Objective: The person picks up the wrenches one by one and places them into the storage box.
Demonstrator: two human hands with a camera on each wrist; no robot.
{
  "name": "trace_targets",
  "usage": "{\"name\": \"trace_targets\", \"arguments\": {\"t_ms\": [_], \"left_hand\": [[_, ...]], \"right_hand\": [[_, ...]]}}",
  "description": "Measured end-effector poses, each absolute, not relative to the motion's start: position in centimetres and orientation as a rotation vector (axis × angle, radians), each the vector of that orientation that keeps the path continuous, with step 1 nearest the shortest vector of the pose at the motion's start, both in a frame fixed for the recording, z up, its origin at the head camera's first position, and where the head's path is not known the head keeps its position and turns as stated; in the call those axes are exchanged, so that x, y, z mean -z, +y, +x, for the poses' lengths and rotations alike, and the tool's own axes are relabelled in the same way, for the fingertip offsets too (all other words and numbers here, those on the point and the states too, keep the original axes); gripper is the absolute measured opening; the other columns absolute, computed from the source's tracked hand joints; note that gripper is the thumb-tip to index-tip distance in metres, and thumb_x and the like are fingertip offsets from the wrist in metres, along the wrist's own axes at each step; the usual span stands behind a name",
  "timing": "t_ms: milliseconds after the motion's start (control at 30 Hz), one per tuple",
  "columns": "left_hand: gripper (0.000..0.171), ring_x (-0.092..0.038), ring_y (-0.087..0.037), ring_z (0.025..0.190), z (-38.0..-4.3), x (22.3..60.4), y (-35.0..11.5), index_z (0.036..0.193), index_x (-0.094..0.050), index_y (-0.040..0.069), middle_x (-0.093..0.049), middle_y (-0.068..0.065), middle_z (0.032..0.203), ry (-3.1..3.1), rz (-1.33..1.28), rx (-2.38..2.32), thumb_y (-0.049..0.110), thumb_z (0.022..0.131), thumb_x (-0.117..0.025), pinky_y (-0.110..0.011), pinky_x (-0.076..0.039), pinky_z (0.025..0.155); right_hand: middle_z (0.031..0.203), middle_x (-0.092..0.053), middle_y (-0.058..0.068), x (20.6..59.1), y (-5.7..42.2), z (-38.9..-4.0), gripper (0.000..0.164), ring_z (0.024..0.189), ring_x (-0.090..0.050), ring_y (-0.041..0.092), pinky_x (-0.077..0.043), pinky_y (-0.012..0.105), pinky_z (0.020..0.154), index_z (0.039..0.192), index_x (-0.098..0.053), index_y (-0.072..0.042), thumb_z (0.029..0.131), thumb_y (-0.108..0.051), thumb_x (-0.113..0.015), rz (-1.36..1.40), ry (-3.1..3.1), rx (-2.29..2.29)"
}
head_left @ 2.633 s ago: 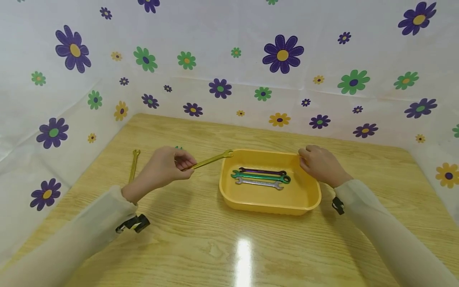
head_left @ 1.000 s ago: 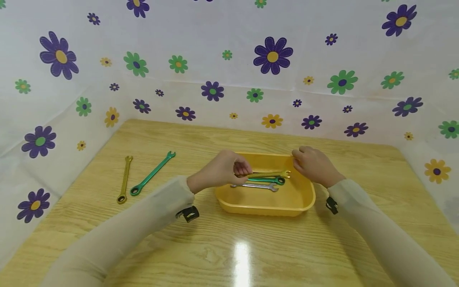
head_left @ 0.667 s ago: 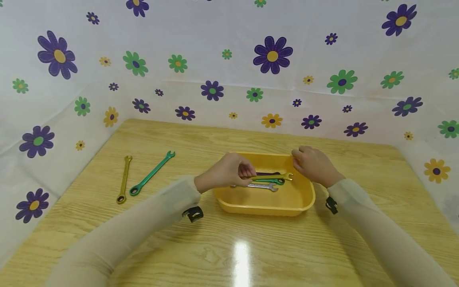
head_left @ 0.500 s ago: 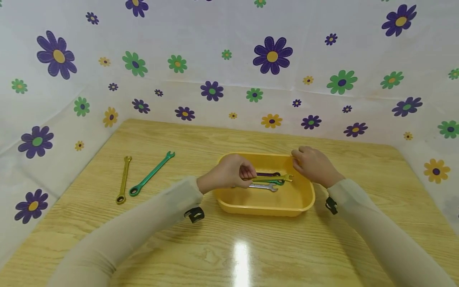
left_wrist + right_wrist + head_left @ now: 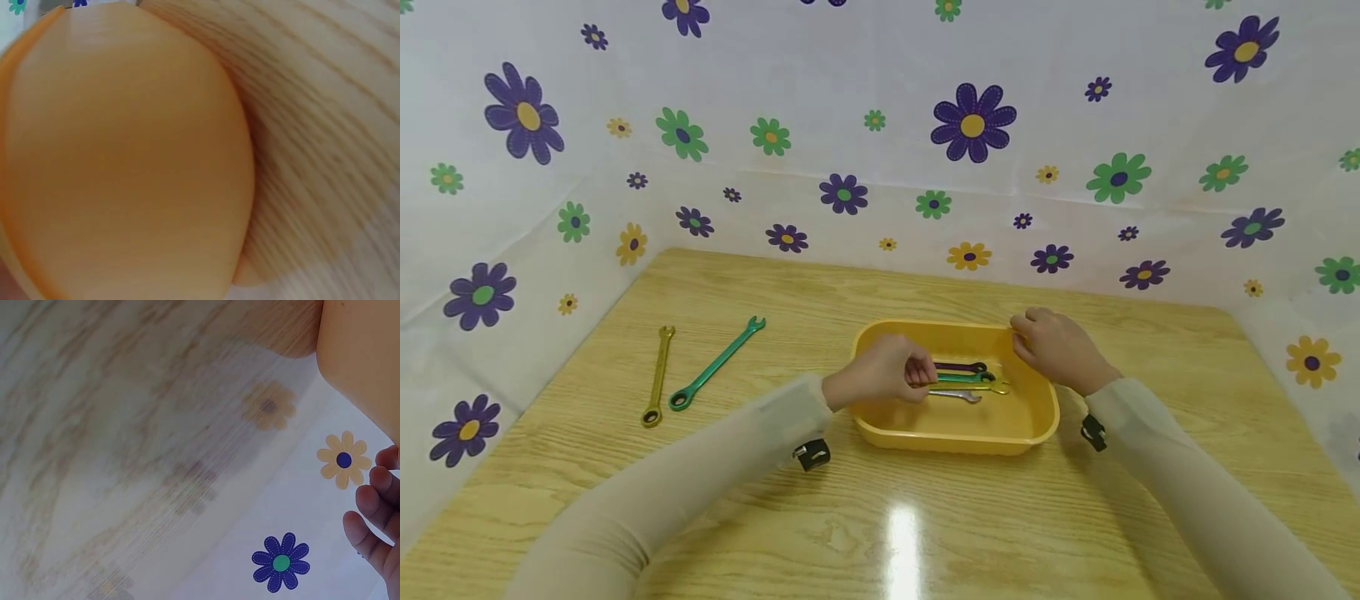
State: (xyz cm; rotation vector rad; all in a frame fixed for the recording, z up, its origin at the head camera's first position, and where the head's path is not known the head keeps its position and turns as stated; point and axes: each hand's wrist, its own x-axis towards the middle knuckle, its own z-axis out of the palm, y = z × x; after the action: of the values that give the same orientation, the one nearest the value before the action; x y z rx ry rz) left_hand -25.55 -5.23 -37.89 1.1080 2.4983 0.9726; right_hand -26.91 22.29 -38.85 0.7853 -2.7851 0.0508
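My left hand (image 5: 887, 371) reaches over the left side of a yellow plastic tray (image 5: 940, 444) and pinches one end of a gold wrench (image 5: 992, 387), whose open end points right. The gold wrench lies low in the tray, partly over a silver wrench (image 5: 958, 395). Behind it are a green wrench (image 5: 958, 377) and a purple wrench (image 5: 958, 367); my left fingers hide their left ends. At the tray's back right corner, my right hand (image 5: 1063, 350) grips the rim. The left wrist view shows only the tray's outer wall (image 5: 125, 156) and the table.
On the wooden table (image 5: 775, 517), left of the tray, lie another gold wrench (image 5: 658, 375) and another green wrench (image 5: 718, 364). A white flower-print cloth (image 5: 880, 150) stands behind the table and along its sides.
My left hand has carried the gold wrench right from the table's left part into the tray, then lowered it beside the other wrenches. The right hand stays on the rim.
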Motion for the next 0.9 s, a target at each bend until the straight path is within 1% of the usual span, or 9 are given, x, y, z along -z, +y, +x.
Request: {"name": "trace_targets", "arguments": {"t_ms": [167, 567, 900], "left_hand": [[0.007, -0.057, -0.004, 0.065, -25.7, 38.4, -5.0, 0.080, -0.070, 0.006, -0.069, -0.004, 0.076, 2.495, 1.092, -0.958, 0.001, 0.075, -0.070, -0.013, -0.048, 0.063], [0.010, -0.054, -0.004, 0.066, -25.9, 38.8, -4.2, 0.081, -0.070, 0.007, -0.067, -0.001, 0.075, 2.546, 1.044, -0.839, 0.005, 0.073, -0.075, -0.012, -0.045, 0.063], [0.009, -0.054, -0.005, 0.066, -25.9, 39.9, -4.0, 0.079, -0.069, 0.009, -0.065, 0.001, 0.074, 2.529, 1.034, -0.830, 0.003, 0.073, -0.073, -0.014, -0.046, 0.063]], "right_hand": [[0.067, -0.045, 0.005, 38.7, 22.4, -27.0, 0.007, 0.058, -0.040, 0.016, -0.037, 0.028, 0.054, 0.083, -0.055, -0.006, 0.088, -0.011, -0.055, 0.795, -2.786, -0.057], [0.067, -0.045, 0.005, 38.8, 22.6, -27.4, 0.007, 0.059, -0.040, 0.016, -0.038, 0.028, 0.055, 0.084, -0.056, -0.006, 0.089, -0.012, -0.055, 0.797, -2.806, -0.061], [0.068, -0.046, 0.005, 39.1, 22.6, -27.2, 0.006, 0.059, -0.040, 0.016, -0.039, 0.028, 0.055, 0.085, -0.056, -0.006, 0.089, -0.012, -0.055, 0.791, -2.786, -0.057]]}}
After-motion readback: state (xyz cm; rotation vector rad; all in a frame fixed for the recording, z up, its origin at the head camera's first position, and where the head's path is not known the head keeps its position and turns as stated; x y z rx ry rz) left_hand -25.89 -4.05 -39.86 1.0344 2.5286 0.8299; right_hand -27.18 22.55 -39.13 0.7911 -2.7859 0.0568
